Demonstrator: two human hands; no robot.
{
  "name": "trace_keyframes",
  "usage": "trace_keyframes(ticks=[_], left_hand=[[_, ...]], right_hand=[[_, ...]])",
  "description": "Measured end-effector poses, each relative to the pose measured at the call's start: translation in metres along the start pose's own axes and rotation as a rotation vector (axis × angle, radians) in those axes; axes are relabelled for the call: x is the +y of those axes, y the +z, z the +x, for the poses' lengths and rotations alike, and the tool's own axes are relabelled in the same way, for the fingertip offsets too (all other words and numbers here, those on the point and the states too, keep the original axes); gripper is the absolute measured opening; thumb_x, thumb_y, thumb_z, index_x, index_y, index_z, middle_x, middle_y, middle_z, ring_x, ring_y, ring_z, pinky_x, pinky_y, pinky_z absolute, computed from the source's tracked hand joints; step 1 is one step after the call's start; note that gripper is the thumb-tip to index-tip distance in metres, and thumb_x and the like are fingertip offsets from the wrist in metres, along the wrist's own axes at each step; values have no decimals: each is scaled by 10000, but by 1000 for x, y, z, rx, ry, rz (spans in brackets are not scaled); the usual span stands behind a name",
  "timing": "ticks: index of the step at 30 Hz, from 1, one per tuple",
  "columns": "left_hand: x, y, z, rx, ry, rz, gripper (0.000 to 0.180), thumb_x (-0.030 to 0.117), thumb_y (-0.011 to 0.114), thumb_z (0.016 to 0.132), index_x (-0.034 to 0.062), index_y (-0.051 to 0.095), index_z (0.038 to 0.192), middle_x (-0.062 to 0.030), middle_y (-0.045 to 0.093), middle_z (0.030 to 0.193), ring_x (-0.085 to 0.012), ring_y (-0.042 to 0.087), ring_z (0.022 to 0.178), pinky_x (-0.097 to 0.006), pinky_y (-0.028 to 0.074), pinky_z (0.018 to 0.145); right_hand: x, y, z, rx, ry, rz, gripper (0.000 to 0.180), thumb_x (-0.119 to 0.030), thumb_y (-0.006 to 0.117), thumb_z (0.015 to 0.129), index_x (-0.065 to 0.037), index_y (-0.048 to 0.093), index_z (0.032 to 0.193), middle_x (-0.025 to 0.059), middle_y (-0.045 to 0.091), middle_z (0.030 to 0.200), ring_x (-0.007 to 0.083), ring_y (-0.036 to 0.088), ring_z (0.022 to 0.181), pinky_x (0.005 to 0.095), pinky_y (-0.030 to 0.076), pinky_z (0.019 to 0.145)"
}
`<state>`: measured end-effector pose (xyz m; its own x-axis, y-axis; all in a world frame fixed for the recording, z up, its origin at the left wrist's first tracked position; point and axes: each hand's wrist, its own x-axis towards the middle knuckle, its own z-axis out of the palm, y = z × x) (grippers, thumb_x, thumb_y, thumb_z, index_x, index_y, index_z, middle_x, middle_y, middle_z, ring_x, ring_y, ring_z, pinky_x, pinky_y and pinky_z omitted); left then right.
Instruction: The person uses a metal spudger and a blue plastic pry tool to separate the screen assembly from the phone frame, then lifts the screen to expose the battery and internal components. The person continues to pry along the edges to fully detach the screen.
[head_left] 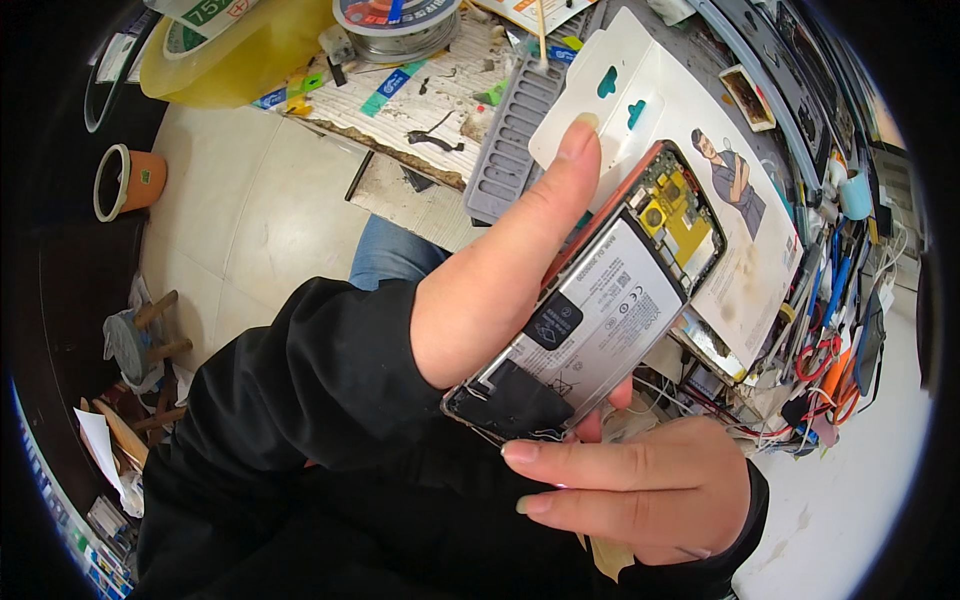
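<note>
A smartphone (600, 310) with its back off is held tilted over my lap. Its silver battery (622, 300), a yellow-covered board (680, 220) at the upper end and a black lower part (512, 400) are exposed. My left hand (505, 255) grips it, thumb along the reddish left edge and fingertips showing past the right edge. My right hand (640, 485) is at the phone's lower end, two fingers stretched out and apart. The upper fingertip touches or nearly touches the bottom corner. Its thumb is hidden.
Behind the phone lies a white cardboard package (650, 95) with a printed figure, beside a grey slotted tray (510, 130). A wire spool (395, 30) and yellow container (240, 60) stand farther back. Tools and cables (830, 330) crowd the right; an orange bin (130, 183) stands on the floor.
</note>
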<state>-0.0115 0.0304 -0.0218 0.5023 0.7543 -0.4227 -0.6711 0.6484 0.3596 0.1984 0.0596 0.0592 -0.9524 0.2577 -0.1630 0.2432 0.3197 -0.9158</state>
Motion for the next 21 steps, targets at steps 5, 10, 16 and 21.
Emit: trace_keyframes(ticks=[5, 10, 16, 21], left_hand=[[0, -1, 2, -31, 55, 9, 1040, 911, 264, 907, 13, 599, 1310, -168, 677, 909, -232, 658, 658, -342, 568, 573], [1, 0, 2, -40, 52, 40, 1037, 901, 265, 917, 18, 565, 1370, -167, 672, 982, -231, 672, 694, -351, 577, 583], [1, 1, 2, -49, 62, 40, 1020, 891, 260, 927, 42, 533, 1421, -165, 659, 1039, -226, 666, 691, -353, 580, 578], [1, 3, 0, -45, 94, 83, 995, 869, 253, 947, 48, 521, 1440, -165, 658, 1054, -219, 664, 689, -352, 582, 571]], right_hand=[[4, -2, -6, 43, 18, 70, 300, 90, 683, 795, -21, 767, 1060, 163, 735, 1233, 290, 745, 943, 379, 573, 942], [8, -4, -9, -6, -29, 1, 303, 45, 609, 823, -11, 735, 1092, 159, 710, 1281, 346, 736, 1010, 368, 572, 954], [11, -8, -16, -27, 2, 84, 312, 56, 613, 809, 6, 731, 1093, 184, 697, 1293, 360, 728, 1057, 383, 597, 924], [9, -12, -17, -45, 10, 85, 318, 49, 621, 806, 24, 726, 1105, 206, 684, 1306, 375, 716, 1113, 392, 607, 905]])
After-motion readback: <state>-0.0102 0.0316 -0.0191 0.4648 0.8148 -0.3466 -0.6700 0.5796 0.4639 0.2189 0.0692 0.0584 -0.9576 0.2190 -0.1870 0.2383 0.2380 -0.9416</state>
